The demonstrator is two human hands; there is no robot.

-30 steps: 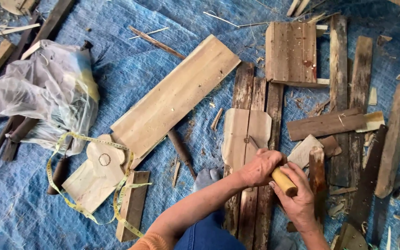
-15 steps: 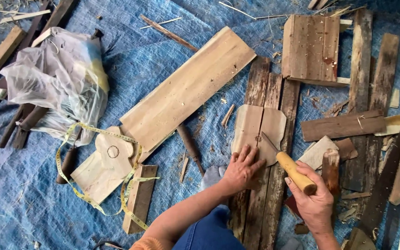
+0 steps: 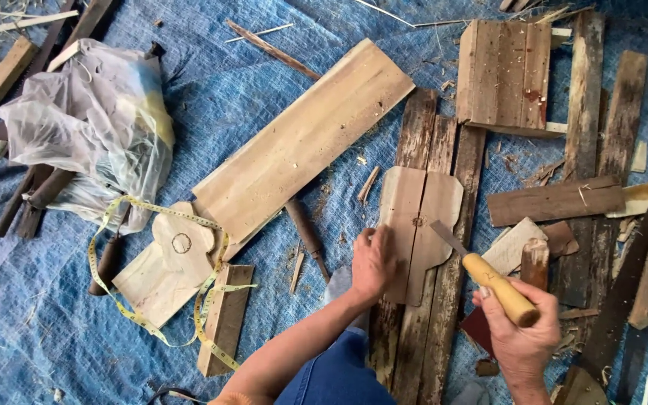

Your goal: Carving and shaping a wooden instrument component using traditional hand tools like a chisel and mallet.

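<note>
My left hand (image 3: 373, 261) presses flat on the lower left part of a pale, curved-outline wooden piece (image 3: 423, 217) that lies on dark weathered planks (image 3: 444, 315). My right hand (image 3: 520, 337) grips the yellow wooden handle of a chisel (image 3: 489, 281). Its metal blade points up and left, with the tip over the right side of the shaped piece. Both hands are at the lower middle of the head view.
A long pale board (image 3: 305, 139) lies diagonally on the blue tarp (image 3: 54, 315). A yellow measuring tape (image 3: 189, 292) loops over a cut wooden shape (image 3: 166, 262). A clear plastic bag (image 3: 91, 127) sits at left. A panel of boards (image 3: 504, 75) and scrap planks (image 3: 556, 201) lie at right.
My hands have separated. The left one moved off the handle and now lies flat on the shaped piece; the right one swung the chisel down to the right.
</note>
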